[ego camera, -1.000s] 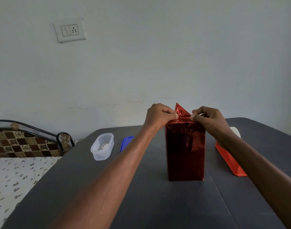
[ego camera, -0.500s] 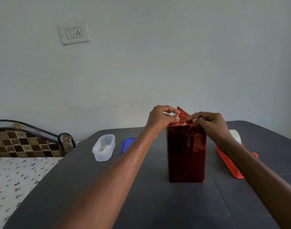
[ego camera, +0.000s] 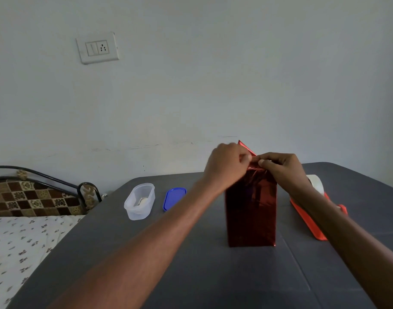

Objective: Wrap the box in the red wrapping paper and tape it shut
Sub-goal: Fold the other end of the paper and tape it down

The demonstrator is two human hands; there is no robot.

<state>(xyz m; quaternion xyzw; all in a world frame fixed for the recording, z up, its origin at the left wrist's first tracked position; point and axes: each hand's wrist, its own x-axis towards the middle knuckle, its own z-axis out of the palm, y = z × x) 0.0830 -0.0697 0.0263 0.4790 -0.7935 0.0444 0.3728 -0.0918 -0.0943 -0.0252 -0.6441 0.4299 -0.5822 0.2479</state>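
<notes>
box (ego camera: 251,208): upright on table | red wrapping paper (ego camera: 247,147): shiny, top flap pointing up

home bedroom | bed (ego camera: 23,237) beside table (ego camera: 191,264) | wall socket (ego camera: 97,48)

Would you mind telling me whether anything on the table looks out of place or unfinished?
A pointed red paper flap sticks up unfolded above the wrapped box, behind both hands. Nothing looks spilled or damaged.

Both hands (ego camera: 229,167) pinching red paper flap (ego camera: 247,148) atop upright box (ego camera: 251,208)
</notes>
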